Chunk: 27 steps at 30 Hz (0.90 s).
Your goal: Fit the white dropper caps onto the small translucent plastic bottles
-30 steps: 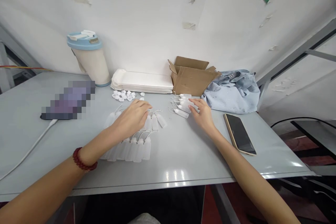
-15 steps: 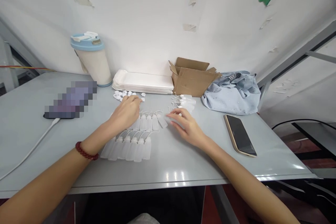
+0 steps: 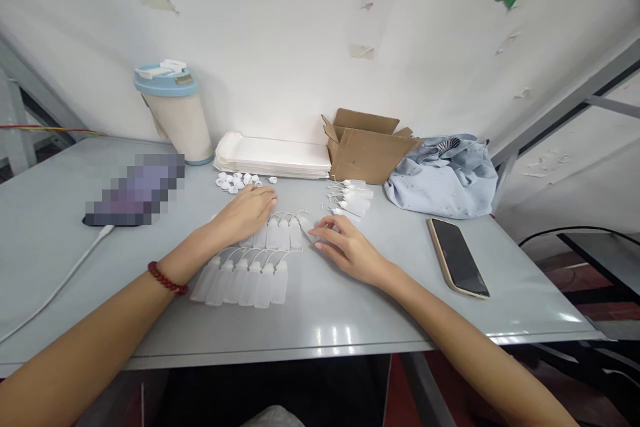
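Lying in two rows, the frosted bottles [image 3: 249,288] trail thin white strings [image 3: 291,252]; our right hand [image 3: 353,250] meets the upper row's right end, our left hand [image 3: 247,211] bends near its left, and we cannot tell either grip. Grey tabletop [image 3: 330,307] opens toward the front edge [image 3: 260,358] and phone [image 3: 457,257].

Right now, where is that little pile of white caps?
In the head view, the white caps lie left of centre on the grey table, just in front of the white stack and beyond the left hand.
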Motion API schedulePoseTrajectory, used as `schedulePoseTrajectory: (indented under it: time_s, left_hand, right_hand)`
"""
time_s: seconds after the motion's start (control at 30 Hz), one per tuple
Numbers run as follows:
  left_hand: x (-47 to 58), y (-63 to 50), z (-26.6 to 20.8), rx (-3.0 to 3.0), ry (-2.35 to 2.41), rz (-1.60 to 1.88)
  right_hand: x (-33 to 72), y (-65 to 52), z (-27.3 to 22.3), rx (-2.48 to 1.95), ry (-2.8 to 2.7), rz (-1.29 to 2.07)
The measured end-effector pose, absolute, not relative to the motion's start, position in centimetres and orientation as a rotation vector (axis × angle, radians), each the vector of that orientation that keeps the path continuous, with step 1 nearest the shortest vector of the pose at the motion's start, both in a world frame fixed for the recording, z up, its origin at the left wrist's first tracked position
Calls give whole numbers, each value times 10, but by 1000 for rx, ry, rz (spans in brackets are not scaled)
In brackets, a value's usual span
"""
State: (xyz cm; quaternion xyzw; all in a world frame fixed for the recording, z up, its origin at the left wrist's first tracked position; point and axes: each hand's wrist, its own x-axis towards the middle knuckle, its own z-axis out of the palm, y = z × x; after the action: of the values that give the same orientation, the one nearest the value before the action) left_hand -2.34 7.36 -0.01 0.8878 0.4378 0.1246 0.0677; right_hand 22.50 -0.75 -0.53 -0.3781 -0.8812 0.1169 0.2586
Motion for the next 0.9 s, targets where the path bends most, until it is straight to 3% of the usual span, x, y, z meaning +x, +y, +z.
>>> schedulePoseTrajectory:
  time_s: [0.6, 0.9]
  left_hand:
    - [-25, 75, -2, 2612, 1475, 448]
    - [-22, 70, 9, 2514, 1580, 663]
  right_hand:
    - [227, -8, -7, -1119, -2408, 287]
    - [228, -7, -7, -1110, -2236, 246]
